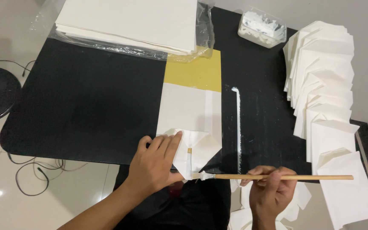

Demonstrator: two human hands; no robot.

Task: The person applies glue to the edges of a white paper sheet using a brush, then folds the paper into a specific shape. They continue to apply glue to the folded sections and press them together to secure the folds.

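One paper bag (pixel 190 127) corner under left hand (pixel 154 164)

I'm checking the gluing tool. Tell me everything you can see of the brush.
The brush has a long, thin, pale wooden handle lying almost level, its free end pointing right. The right hand grips it near the middle. Its short white bristles, wet with white paste, touch the bottom corner of the folded white paper, which the left hand presses flat on the black table.

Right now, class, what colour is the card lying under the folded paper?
Yellow card, seen best in the head view.
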